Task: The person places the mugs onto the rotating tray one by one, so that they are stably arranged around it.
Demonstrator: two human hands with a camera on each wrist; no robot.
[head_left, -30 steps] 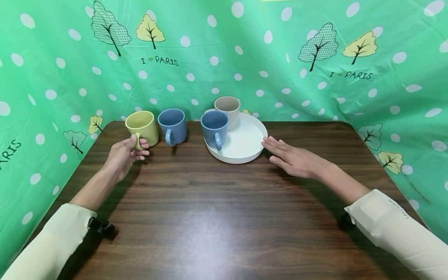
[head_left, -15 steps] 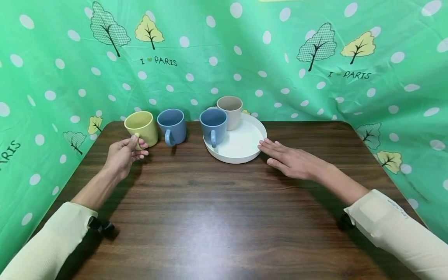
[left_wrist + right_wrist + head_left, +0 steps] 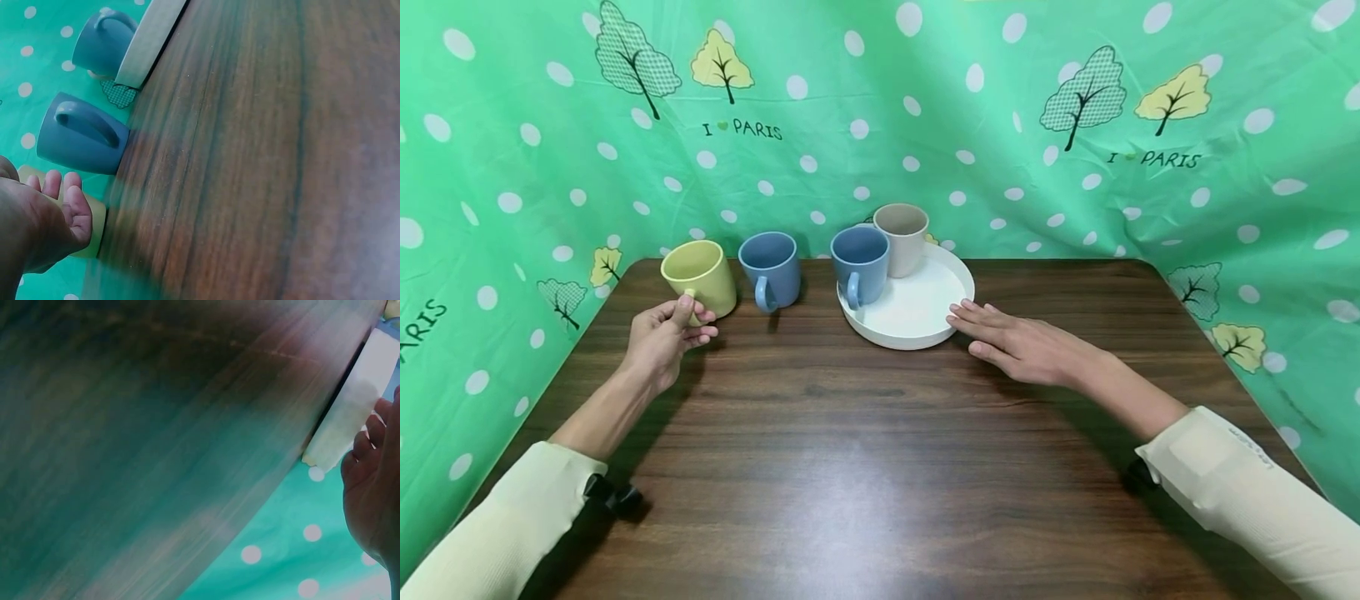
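Note:
My left hand pinches the handle of a yellow mug between thumb and fingers. The mug stands upright at the table's back left, partly hidden by the hand in the left wrist view. Just right of it is a blue mug with its handle toward me. A round white tray with a low rim holds a second blue mug and a grey-beige mug behind it. At the tray's right rim, the straight fingers of my right hand touch its edge.
Dark wood-grain table fills the foreground. Green dotted cloth hangs close behind the mugs and along both sides. Black wrist-worn pieces sit at both cuffs.
The tray has turned: its grey-beige mug shifted right and its blue mug's handle swung left. My right fingers slid slightly left and nearer. The yellow mug shifted a little left and toward me.

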